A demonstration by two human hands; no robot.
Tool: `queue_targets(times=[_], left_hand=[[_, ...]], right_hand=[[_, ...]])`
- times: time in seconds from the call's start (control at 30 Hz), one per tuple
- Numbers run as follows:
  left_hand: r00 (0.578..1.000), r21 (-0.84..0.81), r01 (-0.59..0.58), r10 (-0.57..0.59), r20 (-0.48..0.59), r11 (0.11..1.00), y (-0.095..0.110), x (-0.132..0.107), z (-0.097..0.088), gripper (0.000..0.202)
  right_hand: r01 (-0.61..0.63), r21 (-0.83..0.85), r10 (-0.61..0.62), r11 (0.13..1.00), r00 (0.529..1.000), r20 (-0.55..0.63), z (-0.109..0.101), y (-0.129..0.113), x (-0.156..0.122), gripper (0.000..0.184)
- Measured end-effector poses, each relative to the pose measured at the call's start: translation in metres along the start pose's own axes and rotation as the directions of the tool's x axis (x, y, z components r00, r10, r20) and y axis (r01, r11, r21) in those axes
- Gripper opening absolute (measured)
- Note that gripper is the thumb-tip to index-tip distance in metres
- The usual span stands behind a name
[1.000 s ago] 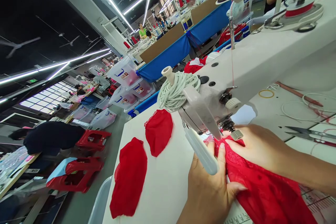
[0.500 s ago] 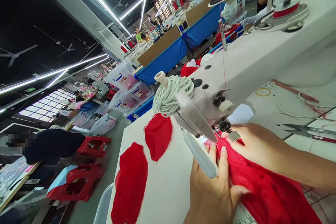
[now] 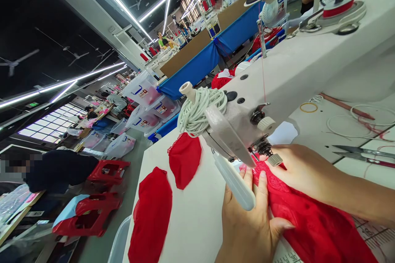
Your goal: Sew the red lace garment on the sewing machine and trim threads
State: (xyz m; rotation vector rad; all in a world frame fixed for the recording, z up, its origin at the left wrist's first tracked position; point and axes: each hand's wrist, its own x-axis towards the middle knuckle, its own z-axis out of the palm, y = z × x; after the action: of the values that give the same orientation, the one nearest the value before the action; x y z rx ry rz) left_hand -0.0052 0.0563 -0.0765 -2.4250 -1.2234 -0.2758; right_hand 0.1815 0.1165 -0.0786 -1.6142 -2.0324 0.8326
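Observation:
A red lace fabric (image 3: 311,218) lies under the needle end of a white sewing machine (image 3: 296,61) and drapes toward the lower right. My left hand (image 3: 251,222) rests flat on its left side, fingers stretched toward the needle and thumb out to the right. A pale lever (image 3: 236,183) crosses in front of those fingers. From the right, my right hand (image 3: 296,168) is closed on the fabric's upper edge, with a red fold showing at its fingers. The tension knob (image 3: 275,160) hides most of its fingertips.
Two red fabric pieces, a small one (image 3: 185,160) and a longer one (image 3: 151,218), lie left on the white table (image 3: 191,222). Thread snips (image 3: 364,154) and a brown stick (image 3: 348,107) lie right. Pale cord (image 3: 202,111) hangs on the machine head. Beyond are red stools (image 3: 89,213) and lidded bins (image 3: 143,88).
The view has shifted very slightly. Both hands keep almost the same place on the red fabric, with no clear movement of the cloth.

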Motion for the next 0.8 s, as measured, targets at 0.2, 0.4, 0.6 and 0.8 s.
queue_targets(times=[0.2,0.4,0.6,0.8], left_hand=[[1.0,-0.007,0.0,0.0,0.008,1.0,0.0,0.0,0.0,0.077],[1.0,-0.005,-0.013,0.013,0.014,1.0,-0.003,0.002,-0.002,0.075],[1.0,-0.007,-0.019,0.019,0.023,1.0,-0.005,0.003,-0.002,0.074],[0.997,-0.003,-0.072,0.072,0.007,0.997,-0.01,0.004,-0.004,0.072]], right_hand=[[0.021,0.054,-0.019,0.998,1.0,-0.025,0.002,0.002,0.002,0.019],[-0.031,0.024,0.031,0.999,0.999,0.023,-0.007,-0.006,0.002,0.019],[-0.031,-0.048,0.029,0.998,0.999,-0.038,-0.003,-0.003,0.003,0.016],[0.06,-0.085,-0.073,0.995,0.984,-0.163,0.005,0.004,0.001,0.015]])
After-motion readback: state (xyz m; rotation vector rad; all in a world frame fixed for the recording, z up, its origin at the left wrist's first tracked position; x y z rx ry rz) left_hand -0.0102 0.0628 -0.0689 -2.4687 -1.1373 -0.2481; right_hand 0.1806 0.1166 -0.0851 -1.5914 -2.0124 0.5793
